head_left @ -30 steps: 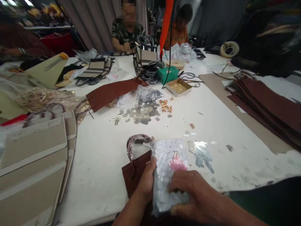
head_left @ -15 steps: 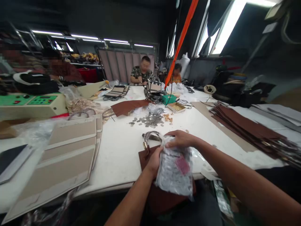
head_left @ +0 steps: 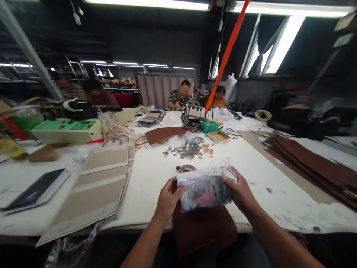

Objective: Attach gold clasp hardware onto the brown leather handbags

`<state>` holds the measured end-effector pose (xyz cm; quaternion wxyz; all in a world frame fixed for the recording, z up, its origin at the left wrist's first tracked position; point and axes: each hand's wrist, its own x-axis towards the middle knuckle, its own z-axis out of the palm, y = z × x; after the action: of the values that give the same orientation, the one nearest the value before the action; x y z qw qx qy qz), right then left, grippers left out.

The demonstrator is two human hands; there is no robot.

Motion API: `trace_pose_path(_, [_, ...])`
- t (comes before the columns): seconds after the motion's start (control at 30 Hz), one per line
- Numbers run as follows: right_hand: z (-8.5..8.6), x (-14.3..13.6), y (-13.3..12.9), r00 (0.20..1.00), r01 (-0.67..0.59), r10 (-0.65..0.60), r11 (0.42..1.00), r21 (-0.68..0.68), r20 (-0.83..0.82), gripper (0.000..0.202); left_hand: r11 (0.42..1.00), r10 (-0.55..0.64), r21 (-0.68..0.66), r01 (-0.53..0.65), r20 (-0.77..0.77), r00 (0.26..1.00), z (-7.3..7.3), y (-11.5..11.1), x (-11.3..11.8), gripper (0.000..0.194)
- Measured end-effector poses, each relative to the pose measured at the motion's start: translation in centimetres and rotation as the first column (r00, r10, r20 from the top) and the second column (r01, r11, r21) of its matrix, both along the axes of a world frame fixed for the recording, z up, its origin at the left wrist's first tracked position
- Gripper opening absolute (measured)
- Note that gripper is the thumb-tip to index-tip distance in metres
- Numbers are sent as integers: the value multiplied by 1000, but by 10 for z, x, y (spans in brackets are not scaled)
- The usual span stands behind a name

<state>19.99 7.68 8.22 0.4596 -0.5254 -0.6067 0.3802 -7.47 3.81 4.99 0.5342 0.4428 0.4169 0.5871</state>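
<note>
Both hands hold a clear plastic bag [head_left: 208,186] packed with grey items and a pink label, stretched sideways above the table's front edge. My left hand [head_left: 169,197] grips its left end, thumb on top. My right hand [head_left: 240,188] is closed on the right end. Under the bag lies a brown leather piece [head_left: 205,230] that hangs over the edge. A wrapped handle [head_left: 186,168] shows just behind the bag. Farther back are scattered grey metal pieces [head_left: 188,149] and small gold pieces [head_left: 208,149].
Beige panels [head_left: 100,193] and a dark notebook [head_left: 36,190] lie left, near a green-topped machine [head_left: 68,128]. Brown leather strips [head_left: 309,160] are stacked right. A green box [head_left: 209,127] and an open tray [head_left: 219,137] stand behind. Several people sit across the table.
The bag has turned from upright to sideways. My right hand has moved from its top to its right end, my left hand to its left end. The view has swung left.
</note>
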Motion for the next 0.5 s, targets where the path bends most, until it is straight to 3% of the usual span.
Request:
trace_pose_path(0.13, [-12,4,-12,981,-129,123,991,28,149,69,992,58,-102,-76,-169,984,14,2,16,59])
trace_pose_path(0.2, [-2,6,-11,961,-192,145,962,193,236,67,982,94,-137,-128,-227,969,15,3,26,59])
trace_pose_path(0.27, [15,2,-4,914,-287,136,883,372,381,57,980,133,-113,-165,-249,959,14,5,35,53])
trace_pose_path(0.33, [33,-6,6,804,-446,142,787,427,578,41,977,171,-79,-198,-262,950,12,6,42,46])
trace_pose_path(0.4, [45,-19,12,656,-583,155,725,365,739,24,974,201,-48,-221,-262,944,9,4,45,41])
trace_pose_path(0.47, [46,-31,14,542,-661,158,686,303,826,18,973,215,-26,-229,-254,943,6,-2,47,39])
trace_pose_path(0.5, [42,-36,15,521,-676,142,670,306,842,19,974,210,-34,-225,-251,945,3,-5,47,38])
